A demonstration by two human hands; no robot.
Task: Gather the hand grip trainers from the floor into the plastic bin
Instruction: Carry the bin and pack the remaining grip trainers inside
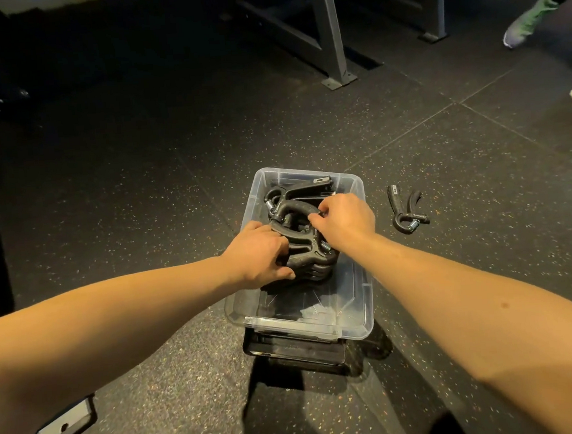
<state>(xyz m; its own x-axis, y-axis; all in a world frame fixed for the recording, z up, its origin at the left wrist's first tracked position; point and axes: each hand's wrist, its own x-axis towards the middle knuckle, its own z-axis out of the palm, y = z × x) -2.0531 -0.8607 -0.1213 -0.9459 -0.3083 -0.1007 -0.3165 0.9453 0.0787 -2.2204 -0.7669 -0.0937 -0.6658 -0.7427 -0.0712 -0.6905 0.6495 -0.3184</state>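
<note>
A clear plastic bin (359,300) stands on the dark rubber floor in the middle of the view. Inside it lies a stack of several black hand grip trainers (310,256) with metal springs. My left hand (258,253) grips the near left side of the stack. My right hand (341,224) holds the top of the stack, its fingers curled over a black handle. One more black hand grip trainer (405,207) lies alone on the floor just right of the bin.
A black object (295,349) sits under the bin's near end. A grey metal frame leg (330,42) is bolted to the floor farther off. Another person's shoes (529,19) are at the far right. A grey plate (63,428) lies at lower left.
</note>
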